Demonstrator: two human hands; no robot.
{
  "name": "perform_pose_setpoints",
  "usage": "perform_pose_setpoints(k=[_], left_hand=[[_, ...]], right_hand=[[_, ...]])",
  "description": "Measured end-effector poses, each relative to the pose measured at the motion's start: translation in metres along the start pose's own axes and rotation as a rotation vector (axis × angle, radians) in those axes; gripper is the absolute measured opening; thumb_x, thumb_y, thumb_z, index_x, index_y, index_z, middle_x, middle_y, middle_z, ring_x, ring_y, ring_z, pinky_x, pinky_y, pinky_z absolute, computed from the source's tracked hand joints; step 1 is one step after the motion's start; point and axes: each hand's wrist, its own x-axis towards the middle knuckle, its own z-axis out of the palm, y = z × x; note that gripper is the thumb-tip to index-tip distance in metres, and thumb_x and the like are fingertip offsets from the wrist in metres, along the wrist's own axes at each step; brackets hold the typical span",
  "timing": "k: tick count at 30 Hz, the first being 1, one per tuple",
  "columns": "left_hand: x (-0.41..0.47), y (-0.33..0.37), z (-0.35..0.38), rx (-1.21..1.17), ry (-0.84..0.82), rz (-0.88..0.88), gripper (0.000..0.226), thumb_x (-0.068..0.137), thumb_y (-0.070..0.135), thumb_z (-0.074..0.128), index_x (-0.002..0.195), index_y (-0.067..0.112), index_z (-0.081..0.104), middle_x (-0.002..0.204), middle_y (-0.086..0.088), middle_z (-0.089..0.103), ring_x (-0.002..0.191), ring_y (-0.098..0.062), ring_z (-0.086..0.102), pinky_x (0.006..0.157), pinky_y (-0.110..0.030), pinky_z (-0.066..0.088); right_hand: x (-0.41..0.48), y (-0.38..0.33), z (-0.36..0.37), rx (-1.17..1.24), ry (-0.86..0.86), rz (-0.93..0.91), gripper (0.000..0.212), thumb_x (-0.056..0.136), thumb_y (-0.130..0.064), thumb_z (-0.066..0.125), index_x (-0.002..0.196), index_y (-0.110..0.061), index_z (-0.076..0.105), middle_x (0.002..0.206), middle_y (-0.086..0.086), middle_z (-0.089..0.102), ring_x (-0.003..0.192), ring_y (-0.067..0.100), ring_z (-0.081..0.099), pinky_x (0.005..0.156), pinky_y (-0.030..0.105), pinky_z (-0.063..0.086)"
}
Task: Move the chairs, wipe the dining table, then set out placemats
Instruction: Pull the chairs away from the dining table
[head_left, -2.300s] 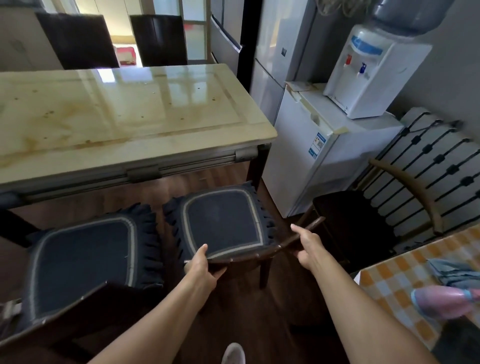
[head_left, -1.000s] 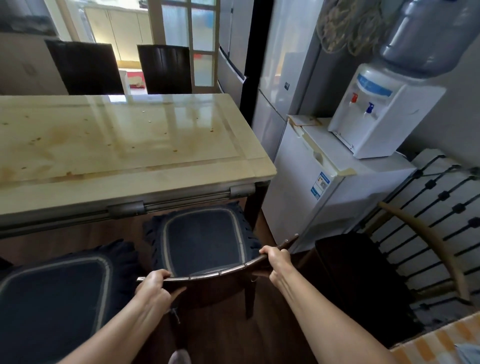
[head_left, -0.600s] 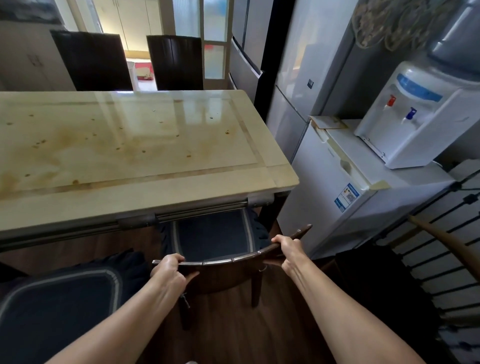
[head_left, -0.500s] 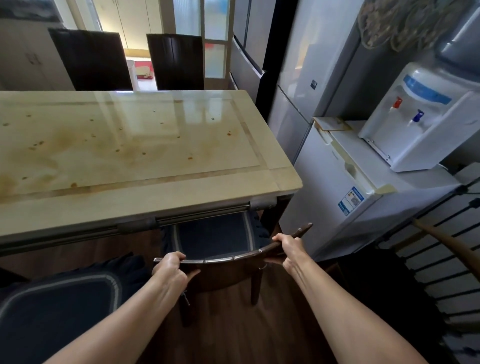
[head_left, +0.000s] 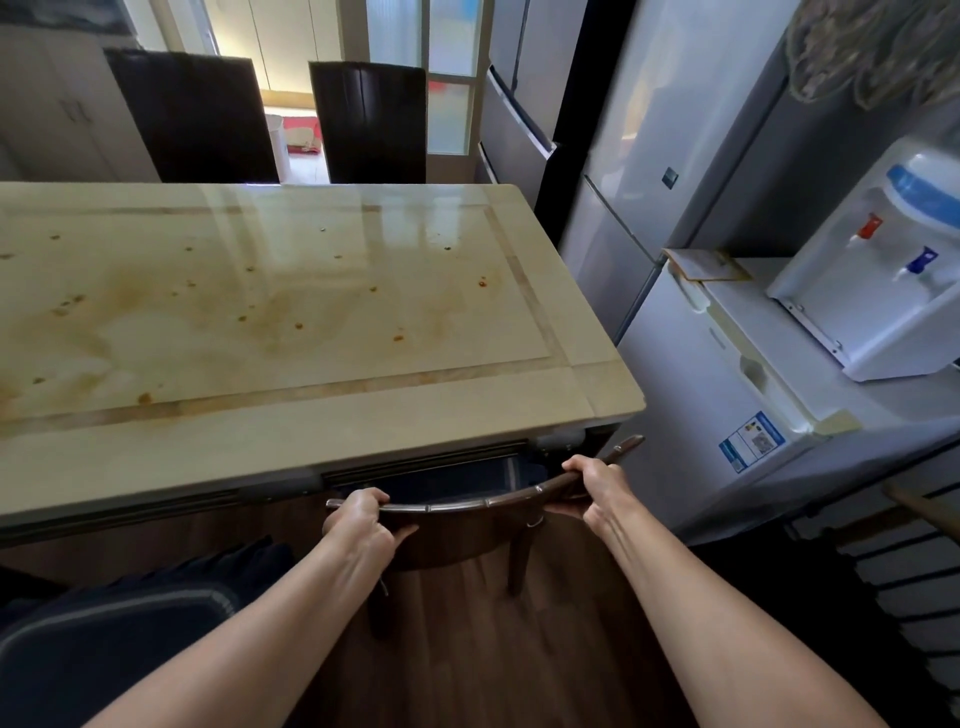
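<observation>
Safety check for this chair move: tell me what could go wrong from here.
The left hand and right hand grip the chair's back rail close under the table edge; a further push could pinch knuckles there. The rail's right end sticks out near the table corner and could knock it. The second chair's cushion lies close on the left and might snag.

Glossy dining table (head_left: 291, 400), orange spots (head_left: 398, 338)

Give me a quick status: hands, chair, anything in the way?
Left hand, right hand grip chair backrest. Seat under stained table. Second chair close left.
</observation>
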Motion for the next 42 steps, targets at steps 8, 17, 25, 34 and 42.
perform_pose_setpoints(k=[8, 17, 25, 34, 42], left_hand=[[0.013, 0.020, 0.023, -0.001, -0.004, 0.032, 0.015, 0.078, -0.011, 0.053, 0.082, 0.002, 0.047, 0.119, -0.023, 0.050, 0.110, -0.042, 0.050, 0.072, -0.056, 0.050], [0.026, 0.038, 0.035, -0.008, -0.003, -0.005, 0.023, 0.081, -0.008, 0.055, 0.098, 0.007, 0.050, 0.126, -0.022, 0.047, 0.117, -0.045, 0.045, 0.070, -0.052, 0.050], [0.024, 0.046, 0.039, -0.008, -0.054, -0.026, 0.018, 0.085, -0.008, 0.053, 0.098, 0.004, 0.050, 0.135, -0.023, 0.043, 0.122, -0.043, 0.043, 0.080, -0.056, 0.048], [-0.006, 0.047, 0.012, 0.063, -0.202, -0.004, 0.053, 0.090, 0.018, 0.062, 0.137, 0.008, 0.039, 0.149, -0.015, 0.034, 0.133, -0.039, 0.038, 0.096, -0.062, 0.041], [-0.091, 0.058, -0.067, 0.237, -0.361, 0.122, 0.067, 0.100, 0.034, 0.039, 0.150, -0.001, 0.010, 0.156, -0.025, 0.013, 0.142, -0.041, 0.022, 0.112, -0.051, 0.028]], right_hand=[[0.022, -0.018, 0.019, -0.016, -0.021, -0.011, 0.017, 0.080, 0.003, 0.056, 0.082, -0.006, 0.041, 0.102, 0.022, 0.047, 0.092, 0.038, 0.053, 0.050, 0.059, 0.053], [0.038, -0.026, 0.035, -0.007, -0.040, 0.018, 0.016, 0.082, 0.003, 0.057, 0.080, -0.005, 0.043, 0.104, 0.018, 0.044, 0.092, 0.038, 0.051, 0.048, 0.058, 0.053], [0.037, -0.029, 0.040, 0.013, -0.060, 0.045, 0.013, 0.088, -0.005, 0.059, 0.083, -0.005, 0.047, 0.102, 0.020, 0.051, 0.085, 0.037, 0.056, 0.059, 0.059, 0.055], [-0.015, -0.018, 0.058, 0.154, -0.080, 0.007, 0.031, 0.091, -0.006, 0.057, 0.120, -0.002, 0.046, 0.144, 0.019, 0.036, 0.130, 0.042, 0.038, 0.096, 0.064, 0.039], [-0.128, 0.005, 0.064, 0.053, -0.197, -0.041, 0.063, 0.095, -0.014, 0.053, 0.148, -0.004, 0.018, 0.154, 0.025, 0.012, 0.136, 0.049, 0.025, 0.100, 0.060, 0.040]])
